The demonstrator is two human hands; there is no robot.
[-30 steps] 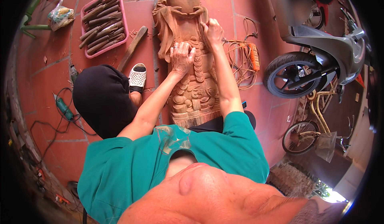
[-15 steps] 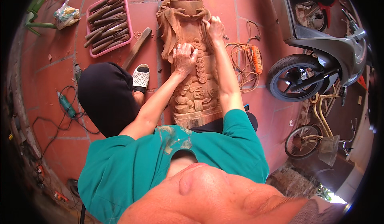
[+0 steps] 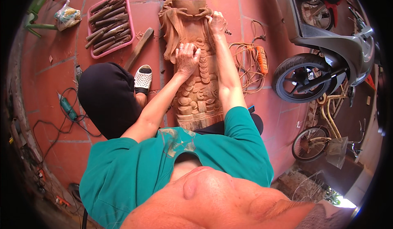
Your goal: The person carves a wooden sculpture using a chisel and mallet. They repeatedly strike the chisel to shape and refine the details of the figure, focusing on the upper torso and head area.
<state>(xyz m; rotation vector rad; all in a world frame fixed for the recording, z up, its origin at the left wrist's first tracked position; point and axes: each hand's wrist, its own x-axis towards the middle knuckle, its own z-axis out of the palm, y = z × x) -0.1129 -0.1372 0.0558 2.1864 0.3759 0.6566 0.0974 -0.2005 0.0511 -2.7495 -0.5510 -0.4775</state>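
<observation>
A carved wooden statue (image 3: 195, 32) of a bearded robed figure lies on its back between my legs, its head away from me. My left hand (image 3: 187, 59) rests on the middle of its robe, fingers slightly bent over the carving and thumb apart. At the statue's right sleeve edge, my right hand (image 3: 217, 23) is closed with its fingertips against the wood. The small dark end of a slim tool (image 3: 228, 32) sticks out beside that hand; the rest is hidden in my grip, so its exact kind does not show.
A pink basket (image 3: 132, 22) of wood-handled carving tools and a wooden mallet-like bar (image 3: 139, 49) lie to the left. Farther left is a green corded power tool (image 3: 68, 108). An orange power strip (image 3: 262, 60) with coiled cable and a motorbike (image 3: 303, 78) are at right.
My right hand has slid slightly farther up the sleeve edge, and the tool end has moved with it. My left hand stays on the robe.
</observation>
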